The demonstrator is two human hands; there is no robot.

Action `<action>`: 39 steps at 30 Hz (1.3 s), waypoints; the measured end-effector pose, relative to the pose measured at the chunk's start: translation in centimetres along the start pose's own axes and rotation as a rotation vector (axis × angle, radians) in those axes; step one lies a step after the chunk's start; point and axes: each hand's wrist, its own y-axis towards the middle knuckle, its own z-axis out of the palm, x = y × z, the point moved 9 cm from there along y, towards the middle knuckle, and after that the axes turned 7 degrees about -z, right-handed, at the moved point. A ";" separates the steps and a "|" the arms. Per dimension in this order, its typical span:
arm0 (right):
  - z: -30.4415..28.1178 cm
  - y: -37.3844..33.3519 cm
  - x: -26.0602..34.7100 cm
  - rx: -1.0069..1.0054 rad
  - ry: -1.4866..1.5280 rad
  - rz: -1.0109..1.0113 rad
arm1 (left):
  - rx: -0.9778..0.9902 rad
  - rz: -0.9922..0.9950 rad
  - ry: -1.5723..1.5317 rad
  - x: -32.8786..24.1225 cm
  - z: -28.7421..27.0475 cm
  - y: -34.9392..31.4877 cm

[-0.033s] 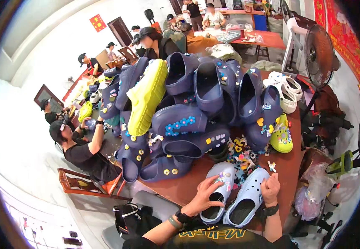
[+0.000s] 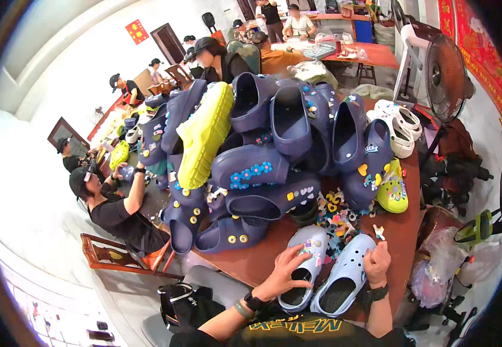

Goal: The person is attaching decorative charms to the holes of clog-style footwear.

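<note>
Two pale blue clogs (image 2: pixel 326 269) lie side by side at the near edge of the red-brown table (image 2: pixel 404 243), toes pointing toward the heap of navy clogs (image 2: pixel 274 156). The left hand (image 2: pixel 285 270) rests fingers spread on the left clog; the right hand (image 2: pixel 376 261) curls over the right clog's outer rim, perhaps pinching a small charm, too small to tell. Loose charms (image 2: pixel 335 211) lie between pair and heap. Bare tabletop shows right of the pair.
</note>
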 end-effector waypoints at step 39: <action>2.2 -4.2 -5.5 0.432 0.040 0.569 | 0.068 0.278 0.622 -5.9 7.7 3.8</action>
